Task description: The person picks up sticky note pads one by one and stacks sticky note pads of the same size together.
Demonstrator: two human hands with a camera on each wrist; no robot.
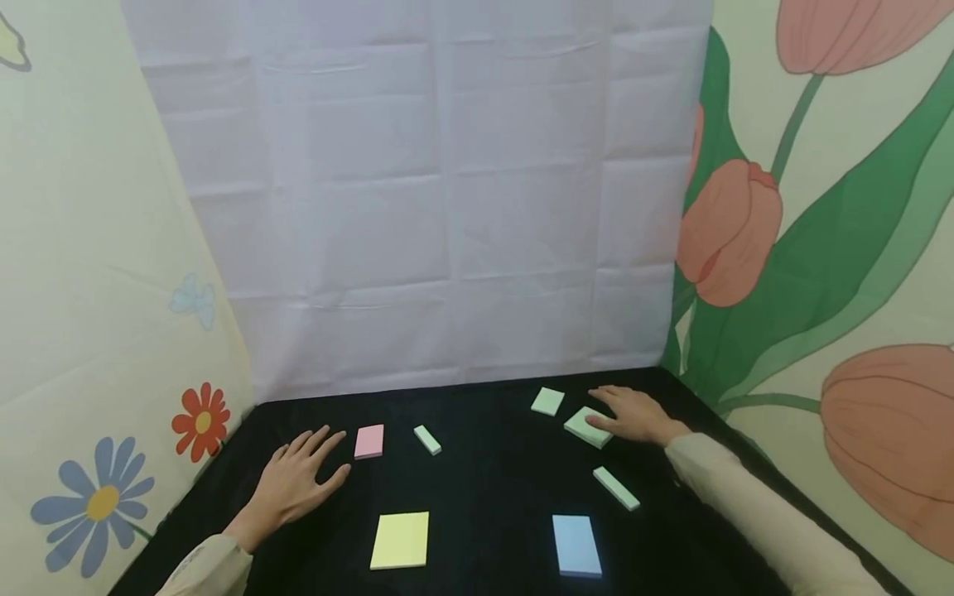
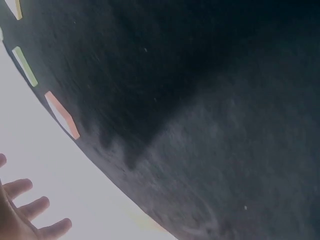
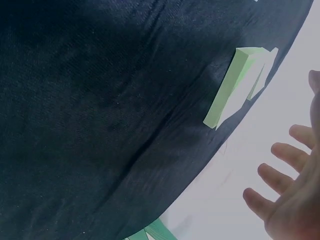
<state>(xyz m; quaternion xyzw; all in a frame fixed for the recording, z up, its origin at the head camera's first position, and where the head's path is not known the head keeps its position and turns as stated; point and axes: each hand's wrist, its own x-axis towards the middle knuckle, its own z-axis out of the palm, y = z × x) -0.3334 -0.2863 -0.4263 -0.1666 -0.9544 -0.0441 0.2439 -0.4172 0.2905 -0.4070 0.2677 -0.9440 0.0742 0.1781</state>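
Observation:
My left hand (image 1: 294,480) hovers over the table's left side, fingers spread, holding nothing. Just right of its fingertips lies a pink sticky note pad (image 1: 369,441), followed by a small pale green strip pad (image 1: 427,440). At the right, my right hand (image 1: 633,414) is held out with its fingers extended. Its thumb overlaps a thick pale green square pad (image 1: 585,428) in the head view. The right wrist view shows the fingers (image 3: 277,177) apart from the green pad (image 3: 227,92). A thinner green square pad (image 1: 547,401) sits behind it to the left.
Nearer the front lie a yellow pad (image 1: 400,540) and a blue pad (image 1: 577,545). Another green strip pad (image 1: 616,488) rests in front of the right hand. Black cloth (image 1: 492,497) covers the table, with a white sheet (image 1: 462,207) hanging behind and flowered curtains at both sides.

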